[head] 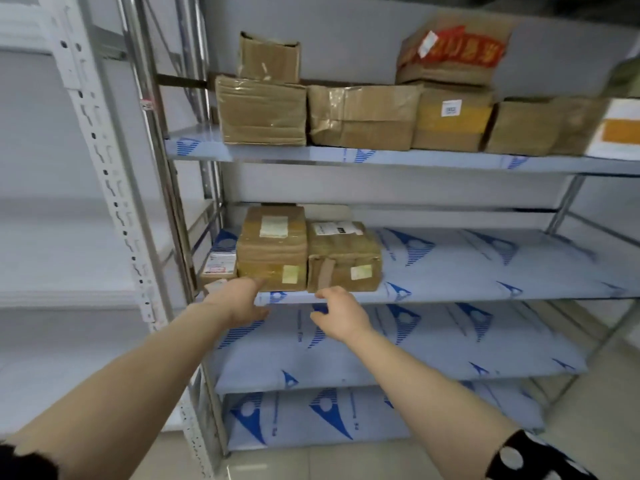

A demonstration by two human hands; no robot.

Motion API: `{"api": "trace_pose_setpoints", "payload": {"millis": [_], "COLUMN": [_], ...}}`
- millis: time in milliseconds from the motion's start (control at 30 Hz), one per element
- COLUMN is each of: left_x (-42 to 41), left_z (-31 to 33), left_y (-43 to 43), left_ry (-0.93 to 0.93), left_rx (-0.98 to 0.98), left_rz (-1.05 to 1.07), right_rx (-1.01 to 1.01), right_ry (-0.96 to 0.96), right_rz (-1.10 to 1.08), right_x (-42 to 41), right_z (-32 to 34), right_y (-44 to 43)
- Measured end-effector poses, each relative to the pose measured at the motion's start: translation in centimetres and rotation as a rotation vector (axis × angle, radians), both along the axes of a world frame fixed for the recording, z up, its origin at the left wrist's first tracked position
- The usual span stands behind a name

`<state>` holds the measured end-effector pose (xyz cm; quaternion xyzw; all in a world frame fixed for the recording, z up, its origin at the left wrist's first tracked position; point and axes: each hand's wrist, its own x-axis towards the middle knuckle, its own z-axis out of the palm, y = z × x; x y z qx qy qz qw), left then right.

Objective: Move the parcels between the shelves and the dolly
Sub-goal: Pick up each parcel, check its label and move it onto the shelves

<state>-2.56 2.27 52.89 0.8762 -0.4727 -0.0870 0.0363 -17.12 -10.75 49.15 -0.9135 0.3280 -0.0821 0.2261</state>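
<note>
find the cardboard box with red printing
Head view, upper right: the brown cardboard box with red printing sits on the top shelf, stacked on a brown box with a white label.

Likely a parcel storeroom, metal shelving (pixel 415 161), taped labelled cardboard boxes (pixel 273 251), tiled floor (pixel 588 410)

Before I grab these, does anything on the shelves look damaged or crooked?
Yes, on the top shelf: the red-printed box sits tilted and crushed on the labelled box, and the long box left of them is dented, with wrinkled tape.
</note>
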Motion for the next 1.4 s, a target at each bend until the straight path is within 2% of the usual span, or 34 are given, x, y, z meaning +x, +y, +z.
{"api": "trace_pose_setpoints", "payload": {"millis": [200, 467, 900, 1100, 1200, 1333, 1400], "left_x": [-4.3, -4.6, 7.1, 12.6, 14.0, 13.9, 13.6], "left_z": [-1.4, -3.0, -5.5, -6.0, -6.1, -4.5, -3.6], "left_y": [-9.3, -13.5, -9.6, -8.9, -9.9, -12.3, -13.9], "left_ry": [0.029, 0.008, -0.037, -0.002, -0.019, -0.268, -0.305], "left_rx": [-0.007, 0.017, 0.034, 0.0, -0.145, -0.371, -0.412], "left_rz": [-0.016, 0.04, 0.258, 0.298, 0.299, 0.215, 0.142], "right_rx": [0.021, 0.037, -0.091, -0.151, -0.17, -0.171, -0.174], "right_ry": [-0.014, -0.007, -0.024, -0.036, -0.053, -0.083, -0.112], "right_rz": [-0.07, -0.026, 0.275, 0.315, 0.241, 0.114, 0.051], "right_x": [-4.5, -3.8, 9.4, 15.6, 17.2, 17.7, 17.4], "right_z": [-0.4, -1.5, -2.4, -1.9, -2.1, -2.3, -2.1], "right_y": [-8.9, -14.5, -11.0, -9.0, -9.6, -11.7, -12.9]}}
